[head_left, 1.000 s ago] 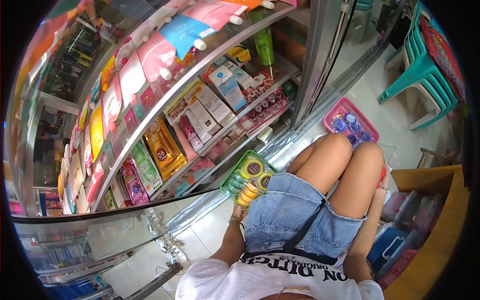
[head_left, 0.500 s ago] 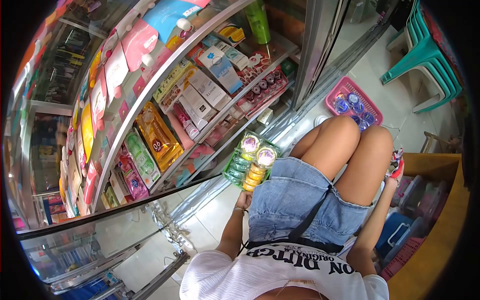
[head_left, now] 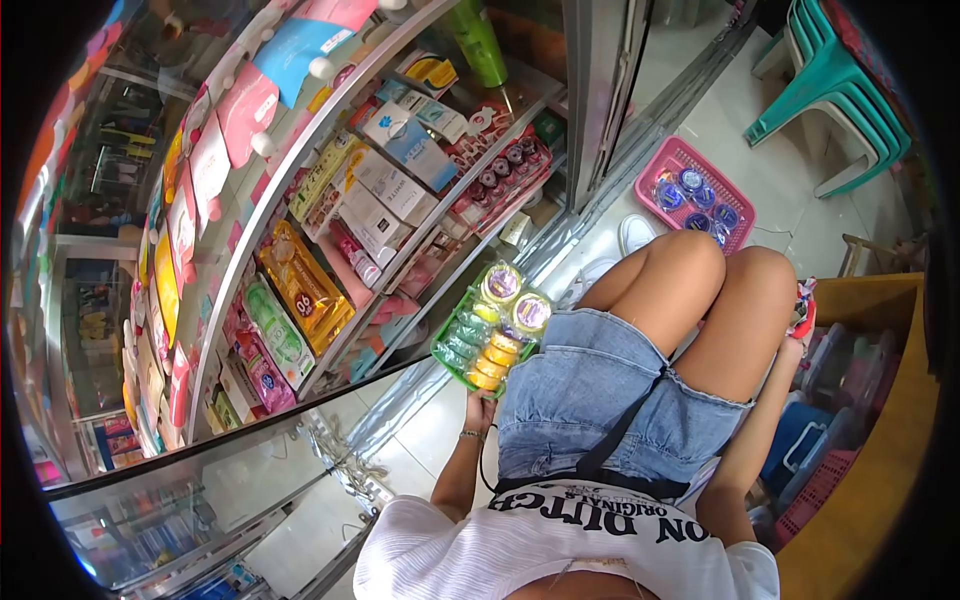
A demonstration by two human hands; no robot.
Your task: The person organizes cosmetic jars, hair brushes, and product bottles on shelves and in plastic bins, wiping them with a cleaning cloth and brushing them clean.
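Observation:
My left hand (head_left: 480,408) is closed on the near edge of a small green basket (head_left: 441,345), beside my left thigh. Inside the basket are several round wrapped containers with yellow, teal and purple parts. Beyond my right thigh, my right hand (head_left: 795,348) holds a crumpled red and white packet (head_left: 804,305); most of its fingers are hidden. A pink basket (head_left: 735,180) stands on the floor past my knees, with several round blue and purple containers (head_left: 698,222) in it.
A glass display case (head_left: 330,375) with boxes and packets fills the left side. Green stacked chairs (head_left: 850,100) stand at the upper right. At the right, a wooden cabinet (head_left: 895,440) holds plastic containers and a blue case (head_left: 795,445).
The view has shifted slightly, and the display case and pink basket appear farther left. The green basket is still in my left hand, slightly lower and farther left in view.

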